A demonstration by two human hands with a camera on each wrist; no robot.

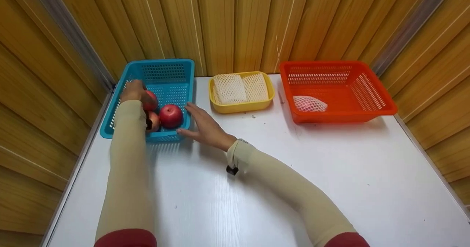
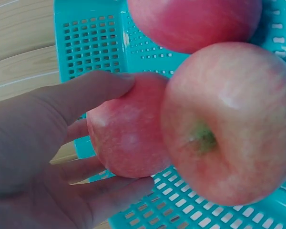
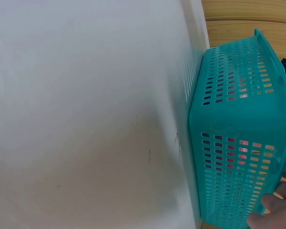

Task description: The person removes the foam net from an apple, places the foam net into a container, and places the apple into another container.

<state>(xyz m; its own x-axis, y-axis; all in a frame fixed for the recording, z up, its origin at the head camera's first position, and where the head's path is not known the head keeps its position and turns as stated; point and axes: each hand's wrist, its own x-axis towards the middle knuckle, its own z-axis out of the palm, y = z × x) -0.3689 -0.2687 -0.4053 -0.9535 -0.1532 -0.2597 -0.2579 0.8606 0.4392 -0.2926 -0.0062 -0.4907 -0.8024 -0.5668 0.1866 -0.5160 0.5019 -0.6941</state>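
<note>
My left hand reaches into the blue basket at the left and grips a red apple. In the left wrist view the thumb lies over the apple's top and the fingers curl beneath it. Close beside it sits a paler apple with its hollow showing, and another red apple lies to the right in the basket. My right hand has its fingers spread, with the fingertips at the basket's right rim. Only a few of its fingers appear in the right wrist view.
A yellow tray holding white foam nets stands at the middle back. At the right, a red basket contains an apple in a foam net. Wood-look panels enclose the white table.
</note>
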